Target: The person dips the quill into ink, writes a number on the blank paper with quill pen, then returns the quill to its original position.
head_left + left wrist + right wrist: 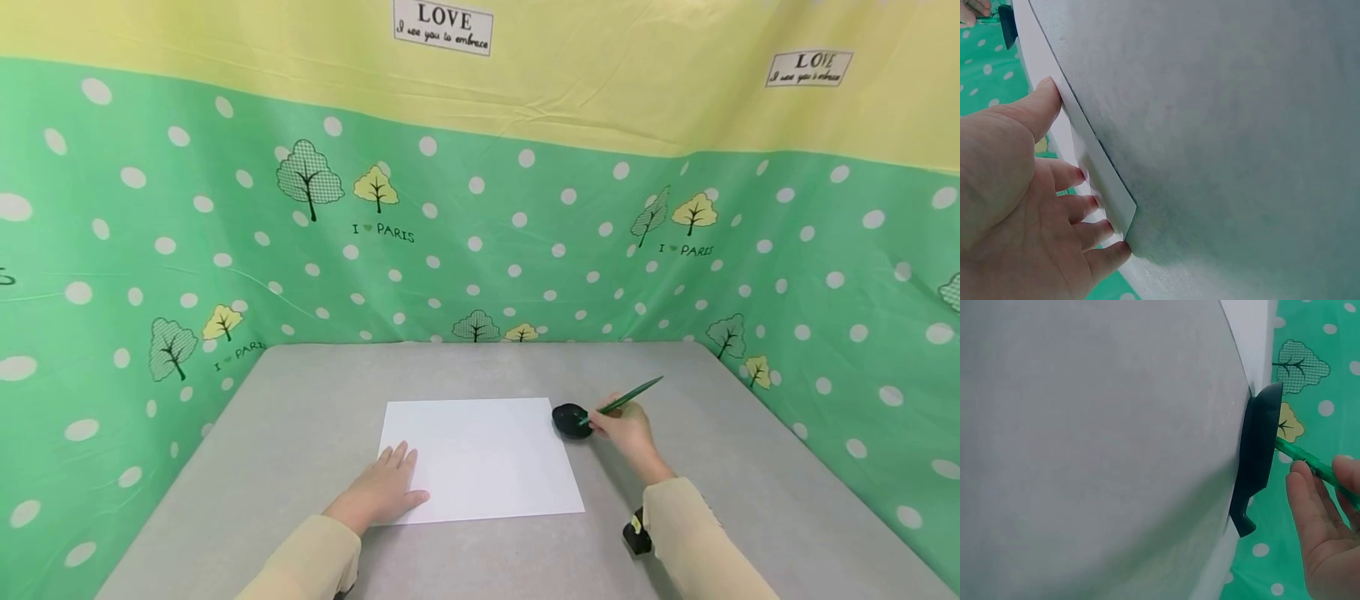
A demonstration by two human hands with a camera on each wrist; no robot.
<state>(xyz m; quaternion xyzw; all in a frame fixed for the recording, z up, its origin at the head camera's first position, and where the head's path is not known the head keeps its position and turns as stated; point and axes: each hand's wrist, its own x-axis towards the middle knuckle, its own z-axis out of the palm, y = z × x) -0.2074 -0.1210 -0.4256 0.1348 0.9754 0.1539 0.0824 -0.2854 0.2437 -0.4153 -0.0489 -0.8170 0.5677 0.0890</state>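
A blank white sheet of paper [480,458] lies flat on the grey table. My left hand [386,483] rests on its left side with fingers spread; in the left wrist view the thumb and fingertips touch the paper [1082,134]. To the right of the sheet sits a small black dish [567,421], seen edge-on as a dark dish [1260,447] in the right wrist view. My right hand [630,429] pinches a slim green brush [633,393], slanted, its lower end down at the dish. The dish's wall hides the brush's tip in the right wrist view.
A small black object with a yellow mark [637,533] shows beside the right sleeve, apparently the wrist camera. Green and yellow printed cloth [480,208] hangs behind the table [322,375] and along both sides.
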